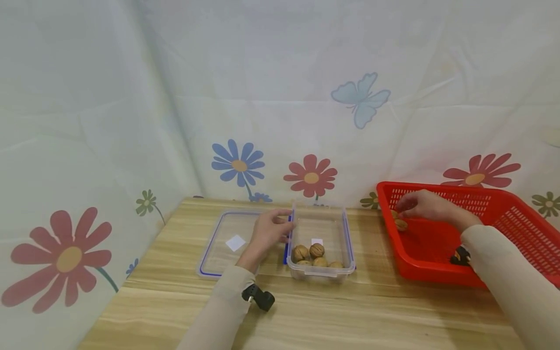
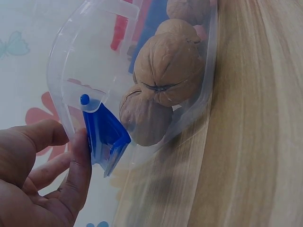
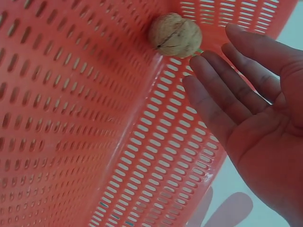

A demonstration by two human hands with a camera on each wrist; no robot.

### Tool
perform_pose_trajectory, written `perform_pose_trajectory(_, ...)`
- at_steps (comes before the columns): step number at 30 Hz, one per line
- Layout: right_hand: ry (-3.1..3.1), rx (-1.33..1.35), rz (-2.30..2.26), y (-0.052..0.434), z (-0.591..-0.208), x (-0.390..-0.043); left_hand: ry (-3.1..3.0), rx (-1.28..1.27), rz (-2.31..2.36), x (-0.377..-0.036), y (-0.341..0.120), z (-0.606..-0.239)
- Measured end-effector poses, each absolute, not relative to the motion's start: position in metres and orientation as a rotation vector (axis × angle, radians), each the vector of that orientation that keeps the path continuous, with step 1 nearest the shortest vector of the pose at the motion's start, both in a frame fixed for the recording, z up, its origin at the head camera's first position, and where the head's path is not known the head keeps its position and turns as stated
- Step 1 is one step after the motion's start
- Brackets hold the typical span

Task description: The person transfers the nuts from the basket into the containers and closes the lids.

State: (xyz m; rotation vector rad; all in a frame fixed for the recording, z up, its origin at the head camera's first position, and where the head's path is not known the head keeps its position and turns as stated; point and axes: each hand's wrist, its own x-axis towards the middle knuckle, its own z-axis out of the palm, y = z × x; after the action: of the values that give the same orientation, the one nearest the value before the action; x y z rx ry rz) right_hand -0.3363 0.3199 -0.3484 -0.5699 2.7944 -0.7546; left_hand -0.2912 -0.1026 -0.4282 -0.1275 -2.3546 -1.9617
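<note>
Left hand: the hand (image 1: 267, 233) is partly closed, thumb and fingers bent toward each other with a small gap, pinching the near side edge of the clear container.
Left fingertips: close together at the rim, one of them lying against the blue clasp (image 2: 106, 137), which stands out from the wall.
Container: the clear container (image 1: 306, 273) sits just to the right of the left hand, without its cover, well apart from the right hand.
Walnuts inside: at least five walnuts (image 1: 317, 250) gather at the end nearer the person, on the forearm side of the left fingertips.
Right hand: the hand (image 1: 424, 206) is well open, fingers extended and only slightly bent, thumb apart, with nothing visible in its hold.
Walnut by the right hand: a pale walnut (image 3: 174, 35) lies just beyond the right fingertips in a corner; whether they touch it is hard to tell.
Basket: the red basket (image 1: 428, 265) surrounds the right hand, which reaches in over the side.
Lid: the clear lid (image 1: 227, 262) lies flat to the left of the left hand, partly behind its wrist.
Table: the wooden table (image 1: 350, 316) runs beneath both hands.
</note>
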Motion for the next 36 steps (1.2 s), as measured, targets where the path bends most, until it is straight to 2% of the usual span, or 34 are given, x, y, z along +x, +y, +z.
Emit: perform_pose_trajectory(36,2.669,-0.542,-0.667,0.324,-0.362,-0.344,-2.379,-0.115,-1.946,-0.290,-0.102,-0.427)
